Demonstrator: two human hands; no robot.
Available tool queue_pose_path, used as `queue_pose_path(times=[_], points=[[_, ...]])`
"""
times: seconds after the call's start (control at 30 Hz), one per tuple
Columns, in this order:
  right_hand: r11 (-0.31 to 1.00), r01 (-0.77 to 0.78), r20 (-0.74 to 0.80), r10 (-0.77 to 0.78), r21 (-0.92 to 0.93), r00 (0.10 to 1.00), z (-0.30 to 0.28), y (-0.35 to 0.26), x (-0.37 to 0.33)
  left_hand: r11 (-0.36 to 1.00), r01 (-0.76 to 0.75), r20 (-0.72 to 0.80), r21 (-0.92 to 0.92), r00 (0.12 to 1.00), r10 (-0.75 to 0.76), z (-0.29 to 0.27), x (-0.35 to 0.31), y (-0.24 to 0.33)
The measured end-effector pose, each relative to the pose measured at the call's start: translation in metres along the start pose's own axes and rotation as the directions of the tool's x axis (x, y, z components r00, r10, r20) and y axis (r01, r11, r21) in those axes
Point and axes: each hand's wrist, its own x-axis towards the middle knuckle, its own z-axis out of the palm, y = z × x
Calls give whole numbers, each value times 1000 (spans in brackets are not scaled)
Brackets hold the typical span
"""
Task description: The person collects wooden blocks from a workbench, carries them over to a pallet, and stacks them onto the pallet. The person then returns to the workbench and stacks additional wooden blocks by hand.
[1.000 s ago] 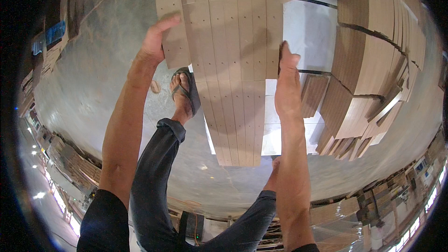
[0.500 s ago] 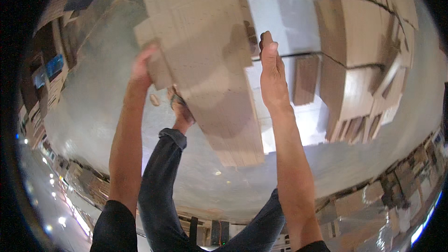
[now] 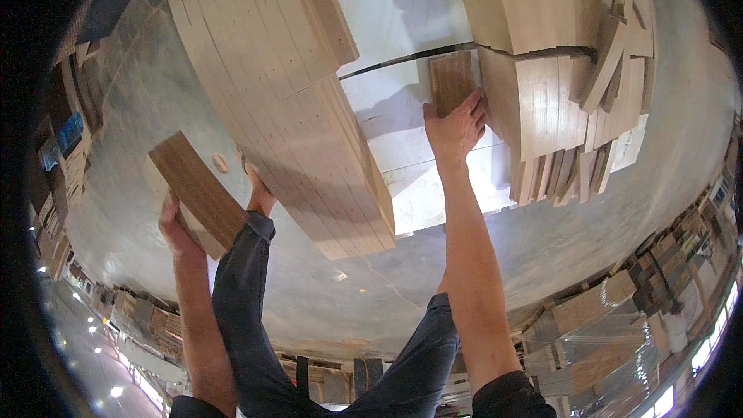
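Observation:
My left hand [image 3: 176, 231] is closed on the pale edge of a short wooden board [image 3: 197, 193], held at a slant above the floor near my left leg. The board's brown, finely grooved face is turned up, and some of my fingers are hidden behind it. Over on the white surface [image 3: 387, 101], my right hand [image 3: 457, 130] grips the near end of another brown board [image 3: 451, 77], thumb at its left edge and fingers at its right. Between my hands lies a long stack of pale boards [image 3: 286, 116] with a row of small dark marks.
To the right stands a stack of boards [image 3: 542, 101] with loose strips [image 3: 607, 70] lying crosswise on top. A small wood scrap [image 3: 220, 163] lies on the grey floor [image 3: 124, 186] near my left foot. Film-wrapped stacks [image 3: 596, 340] stand at the lower right.
My left hand has moved left and back from the long stack, carrying the short board. My right hand, earlier held flat in the air, has come down onto the other board. The view has shifted.

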Motion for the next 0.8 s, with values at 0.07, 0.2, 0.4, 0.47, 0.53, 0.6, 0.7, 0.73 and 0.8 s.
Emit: queue_pose_path(times=[0.07, 0.2, 0.4, 0.47, 0.53, 0.6, 0.7, 0.73, 0.8], points=[[1000, -21, -4, 21, 8, 1000, 8, -5, 2, 995, 48, 156, -88, 987, -34, 2, -24, -5], [993, 52, -21, -50, 104, 999, 3, 6, 12, 972, 82, 236, -220, 971, -29, 19, -39, -26], [439, -281, 417, -253, 854, 873, -58, -45, 20, 978, 52, 241, -203, 971, -1, 20, -25, -23], [251, -360, 437, -428, 899, 791, -69, -68, 31, 963, 88, 257, -255, 966, -20, 33, -25, -14], [234, -398, 461, -455, 887, 762, -76, -92, 40, 945, 96, 265, -314, 964, -10, 26, -15, -23], [165, -465, 482, -485, 870, 729, -82, -118, 44, 929, 123, 281, -350, 959, -21, 15, -7, -28], [212, -443, 485, -519, 871, 704, -84, -145, 43, 944, 124, 232, -305, 971, -52, 2, -1, -30], [195, -451, 480, -532, 871, 698, -80, -152, 41, 942, 126, 229, -310, 972, -55, 4, -3, -27], [232, -464, 513, -515, 855, 687, -74, -155, 47, 947, 122, 246, -297, 968, -48, 19, -11, -13]])
